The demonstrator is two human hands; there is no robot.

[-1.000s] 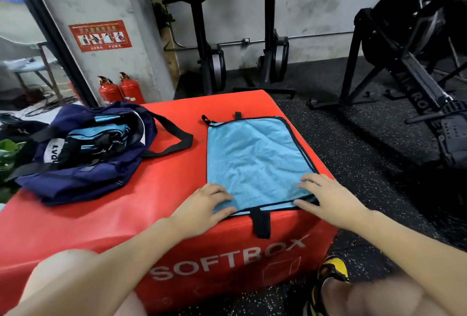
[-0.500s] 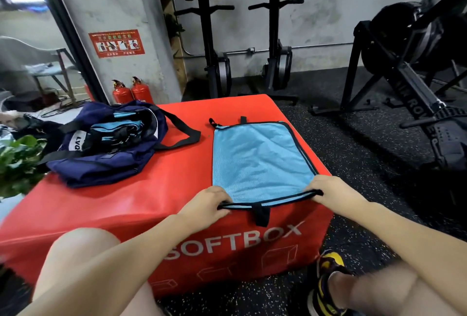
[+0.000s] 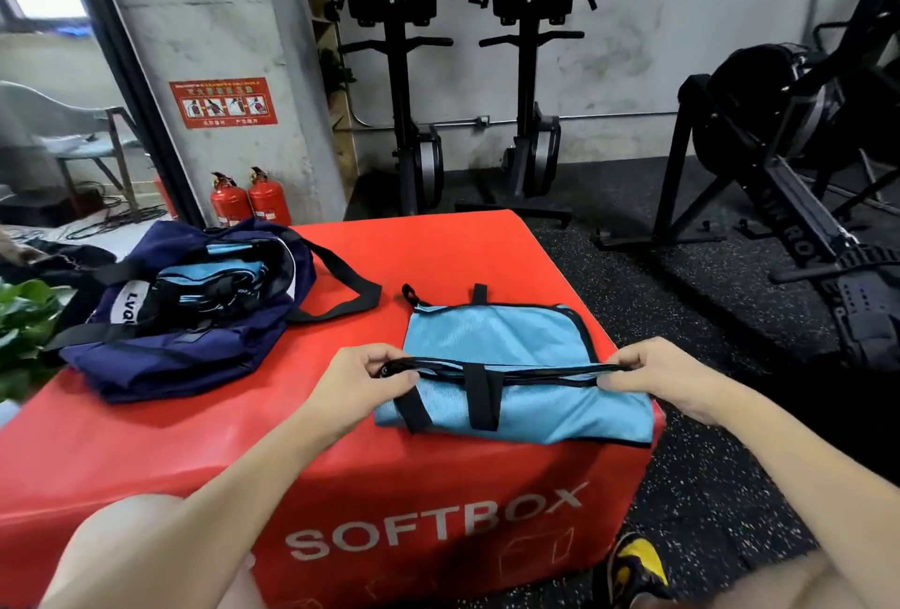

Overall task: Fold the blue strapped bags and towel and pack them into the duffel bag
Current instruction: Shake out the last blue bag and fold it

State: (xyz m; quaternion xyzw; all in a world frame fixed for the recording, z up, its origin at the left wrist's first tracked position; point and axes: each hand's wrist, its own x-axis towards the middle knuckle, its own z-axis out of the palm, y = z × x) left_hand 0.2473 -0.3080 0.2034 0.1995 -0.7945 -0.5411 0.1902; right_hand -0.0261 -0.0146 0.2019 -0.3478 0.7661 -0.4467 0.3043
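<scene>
My left hand (image 3: 363,377): pinches the left end of the blue bag's black-trimmed edge.
My right hand (image 3: 647,372): pinches the right end of the same edge.
Blue bag (image 3: 501,340): on the near right of the red box (image 3: 195,443), its near edge lifted and folded toward the far side.
Duffel bag (image 3: 195,316): navy, open, on the box's far left, well apart from the blue bag, blue fabric inside.

Duffel bag (image 3: 185,311) lettering partly hidden; contents indistinct.
</scene>
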